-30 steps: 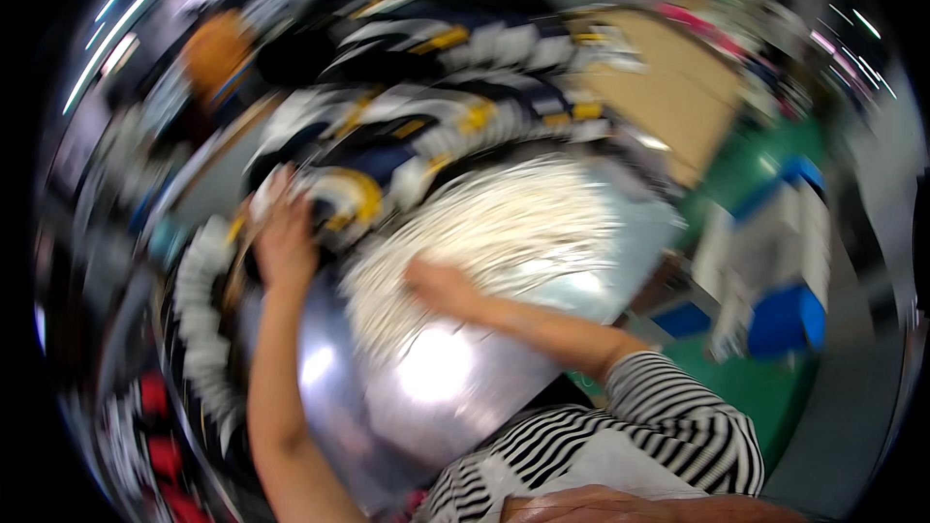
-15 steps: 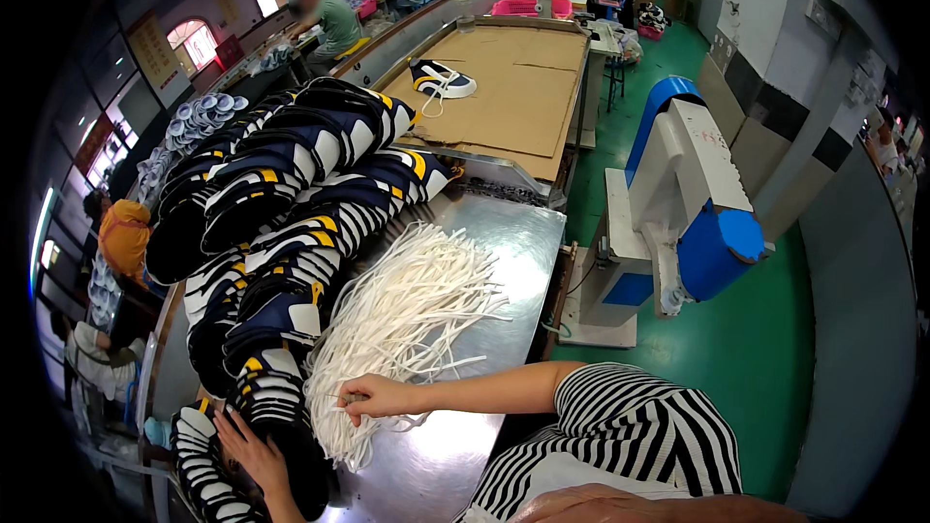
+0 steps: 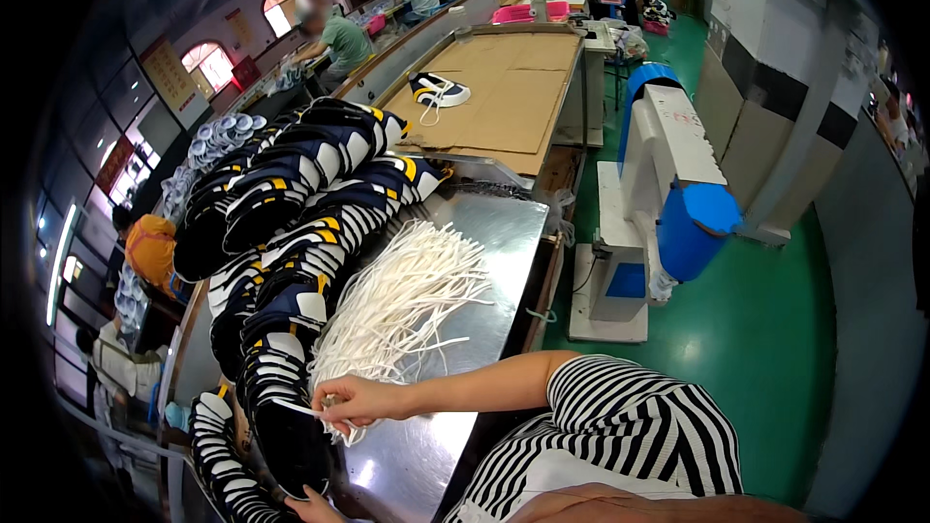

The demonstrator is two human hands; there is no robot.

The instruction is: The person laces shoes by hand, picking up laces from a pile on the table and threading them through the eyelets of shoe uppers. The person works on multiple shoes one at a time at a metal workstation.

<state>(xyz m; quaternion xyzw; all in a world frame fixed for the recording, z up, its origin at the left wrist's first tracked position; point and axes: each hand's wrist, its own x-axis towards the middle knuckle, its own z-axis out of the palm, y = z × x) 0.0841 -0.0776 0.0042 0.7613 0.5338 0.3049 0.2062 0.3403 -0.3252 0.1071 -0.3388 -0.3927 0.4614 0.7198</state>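
I see right hand (image 3: 354, 399) pinching lace (image 3: 291, 409) over shoe (image 3: 291, 436); left hand (image 3: 312, 507) steadying shoe, grip unclear. Advise: keep lace tip straight, shoe still.

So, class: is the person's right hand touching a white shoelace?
Touching. The head view shows the right hand pinching one white shoelace between fingertips, beside the lace pile.

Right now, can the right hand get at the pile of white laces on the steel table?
Probably yes: the right hand already pinches one white lace at the near end of the pile of white laces, nothing between them.
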